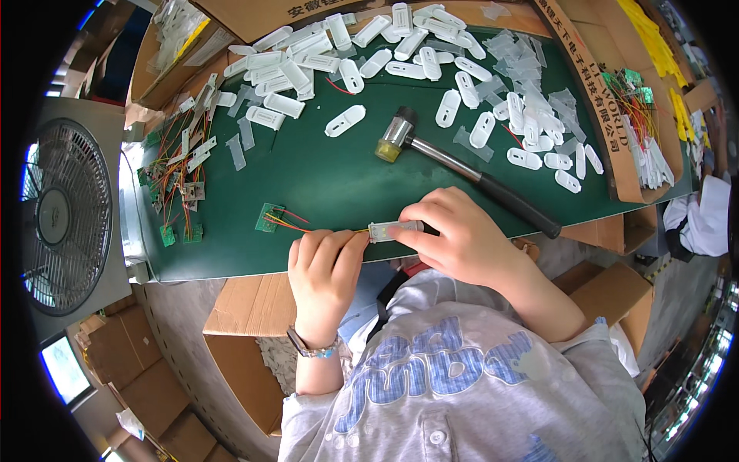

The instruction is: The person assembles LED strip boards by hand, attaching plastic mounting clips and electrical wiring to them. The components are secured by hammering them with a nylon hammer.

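Green worktop (323, 177), cardboard box (616, 146) of white plastic housings (654, 165) alongside.

Left hand (323, 266) fisted, right hand (454, 235) pinching

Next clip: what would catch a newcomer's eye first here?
Both hands meet at the near edge of the green mat: the left hand pinches coloured wires, the right hand holds a small clear plastic housing. A mallet lies behind, and white plastic shells are scattered along the far side.

Mallet (462, 165), loose white plastic housings (431, 61), fan (65, 215), cardboard boxes (239, 339)
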`<state>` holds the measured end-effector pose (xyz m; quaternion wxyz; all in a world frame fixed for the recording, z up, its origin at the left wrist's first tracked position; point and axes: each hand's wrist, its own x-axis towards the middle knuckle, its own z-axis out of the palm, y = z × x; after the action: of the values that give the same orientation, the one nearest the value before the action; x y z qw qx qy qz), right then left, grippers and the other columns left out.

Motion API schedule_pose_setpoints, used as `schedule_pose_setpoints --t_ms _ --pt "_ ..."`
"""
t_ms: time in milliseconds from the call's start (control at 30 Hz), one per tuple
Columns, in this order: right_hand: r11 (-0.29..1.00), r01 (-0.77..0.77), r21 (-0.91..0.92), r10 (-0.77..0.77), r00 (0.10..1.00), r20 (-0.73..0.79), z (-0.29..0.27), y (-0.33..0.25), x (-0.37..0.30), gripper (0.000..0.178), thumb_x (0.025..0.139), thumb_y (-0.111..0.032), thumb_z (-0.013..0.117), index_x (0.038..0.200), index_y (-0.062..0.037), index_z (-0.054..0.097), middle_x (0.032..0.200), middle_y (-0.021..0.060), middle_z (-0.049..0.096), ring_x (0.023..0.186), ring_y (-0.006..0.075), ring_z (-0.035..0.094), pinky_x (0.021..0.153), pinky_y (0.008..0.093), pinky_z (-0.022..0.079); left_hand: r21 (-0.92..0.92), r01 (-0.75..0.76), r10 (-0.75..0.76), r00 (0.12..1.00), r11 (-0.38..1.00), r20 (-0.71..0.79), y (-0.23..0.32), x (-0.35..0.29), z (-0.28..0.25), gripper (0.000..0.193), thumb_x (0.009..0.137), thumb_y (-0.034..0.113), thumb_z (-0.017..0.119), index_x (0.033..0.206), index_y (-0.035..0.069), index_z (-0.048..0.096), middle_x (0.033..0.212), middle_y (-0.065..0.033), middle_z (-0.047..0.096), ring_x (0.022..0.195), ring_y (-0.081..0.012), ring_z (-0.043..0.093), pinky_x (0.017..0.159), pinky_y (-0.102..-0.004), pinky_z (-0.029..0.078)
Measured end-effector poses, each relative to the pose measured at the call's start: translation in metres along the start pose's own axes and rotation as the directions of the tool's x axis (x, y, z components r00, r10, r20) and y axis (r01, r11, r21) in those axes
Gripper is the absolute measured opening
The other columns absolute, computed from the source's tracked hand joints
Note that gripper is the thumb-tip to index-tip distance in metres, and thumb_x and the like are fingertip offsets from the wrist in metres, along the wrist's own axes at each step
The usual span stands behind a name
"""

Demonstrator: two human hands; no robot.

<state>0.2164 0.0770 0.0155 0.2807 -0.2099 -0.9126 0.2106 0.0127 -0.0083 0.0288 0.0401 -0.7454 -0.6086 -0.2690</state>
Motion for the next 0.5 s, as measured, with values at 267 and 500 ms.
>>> schedule_pose_setpoints --t_ms 267,500 --pt "0.998 0.040 -0.051 -0.041 0.999 -0.029 -0.001 -0.005 0.006 0.014 0.080 -0.012 0.072 0.093 -0.0090 0.074 0.100 0.0055 0.060 0.089 0.0230 0.057 0.077 0.0360 0.048 0.038 -0.018 0.017 0.999 0.999 0.039 -0.004 0.005 -0.007 0.020 0.071 0.007 0.076 0.089 0.011 0.070 0.088 0.0014 0.065 0.081 -0.0207 0.058 0.069 -0.0358 0.044" --pt "0.997 -0.008 -0.081 0.008 1.000 -0.009 0.000 -0.010 0.013 0.013 0.077 -0.012 0.073 0.090 -0.0089 0.073 0.100 0.0058 0.059 0.090 0.0231 0.056 0.076 0.0353 0.049 0.057 -0.016 0.013 0.998 0.998 0.054 -0.002 0.008 -0.015 0.022 0.070 0.008 0.072 0.091 0.010 0.071 0.088 0.0006 0.064 0.081 -0.0194 0.057 0.068 -0.0350 0.045"
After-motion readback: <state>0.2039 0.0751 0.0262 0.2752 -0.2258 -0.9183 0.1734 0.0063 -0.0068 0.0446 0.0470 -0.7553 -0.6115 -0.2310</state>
